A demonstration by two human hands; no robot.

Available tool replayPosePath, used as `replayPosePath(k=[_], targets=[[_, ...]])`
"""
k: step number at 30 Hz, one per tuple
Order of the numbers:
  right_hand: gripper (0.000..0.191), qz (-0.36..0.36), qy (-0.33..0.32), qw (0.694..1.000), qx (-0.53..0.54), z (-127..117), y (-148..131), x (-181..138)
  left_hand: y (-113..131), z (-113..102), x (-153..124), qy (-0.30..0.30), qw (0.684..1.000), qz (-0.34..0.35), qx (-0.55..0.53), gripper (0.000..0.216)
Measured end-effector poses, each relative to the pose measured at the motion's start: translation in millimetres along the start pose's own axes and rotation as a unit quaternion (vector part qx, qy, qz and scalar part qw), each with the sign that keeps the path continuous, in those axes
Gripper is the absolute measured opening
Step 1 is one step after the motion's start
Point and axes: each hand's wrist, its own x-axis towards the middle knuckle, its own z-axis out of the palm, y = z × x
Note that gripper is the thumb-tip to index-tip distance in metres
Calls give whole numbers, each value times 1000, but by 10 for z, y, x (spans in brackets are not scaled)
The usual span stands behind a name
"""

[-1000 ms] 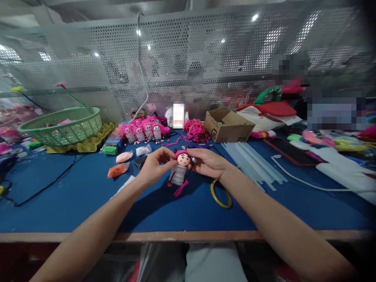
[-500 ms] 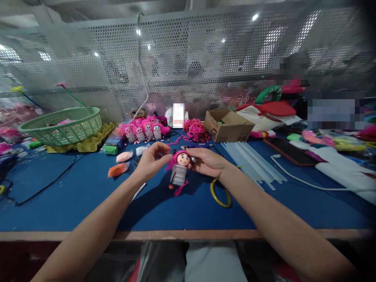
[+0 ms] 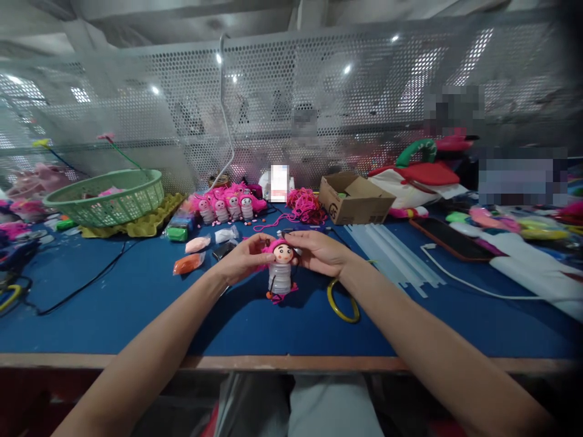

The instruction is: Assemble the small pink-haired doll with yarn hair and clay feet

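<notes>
Doll (image 3: 279, 278) between my hands, over the blue table (image 3: 310, 334): long axis nearly vertical, head (image 3: 283, 254) up, front facing me. My left hand (image 3: 245, 258) pinches its pink hair (image 3: 263, 258); my right hand (image 3: 321, 252), fingers curled, grips the head's other side.

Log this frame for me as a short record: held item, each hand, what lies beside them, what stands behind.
Held item: doll, pink hair, pale ringed body, roughly upright
Right hand: holding the doll at one side of its head
Left hand: at the other side, by the hair; firmness of grip unclear
Beside, right: yellow ring, translucent sticks
Beside, left: orange packet
Behind: row of similar dolls, tangled pink yarn, open cardboard box
Far left: green basket
</notes>
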Motion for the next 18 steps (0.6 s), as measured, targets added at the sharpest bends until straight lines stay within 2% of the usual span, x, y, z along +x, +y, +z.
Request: replayPosePath(k=[6,13,18], targets=[[18,-40,6,999,-21,49,-17,-82,25,12,-22,18,1000,3,18,33],[33,-76,-16,996,-50,94,-85,-232,46,8,-43,-17,1000,16,-3,31],[34,-77,-5,994,-82,106,-96,-264,60,14,-55,-32,999,13,-10,30]])
